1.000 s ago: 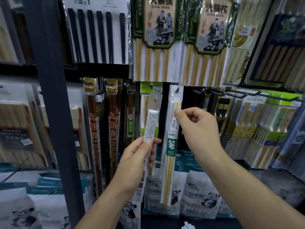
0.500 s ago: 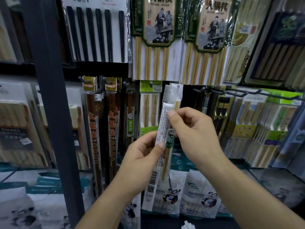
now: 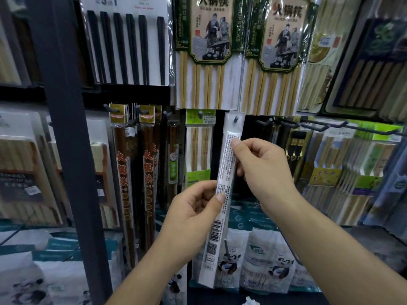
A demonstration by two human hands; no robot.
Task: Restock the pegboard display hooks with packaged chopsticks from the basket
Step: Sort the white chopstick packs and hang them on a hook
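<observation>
Chopsticks in a narrow clear packet [image 3: 226,170] hang nearly upright, slightly tilted, printed label and barcode facing the camera. The packet's top hole sits at the tip of a dark hook [image 3: 236,119] on the display. The left hand [image 3: 193,210] pinches the packet's middle, thumb on the label and curled fingers behind. The right hand [image 3: 266,172] pinches it higher up, fingertips together on its edge. Long brown chopstick packs [image 3: 123,172] hang to the left, beside a dark upright post [image 3: 66,150]. Bamboo chopstick packs [image 3: 204,62] hang in the row above, and panda-printed bags [image 3: 264,260] stand below the packet.
</observation>
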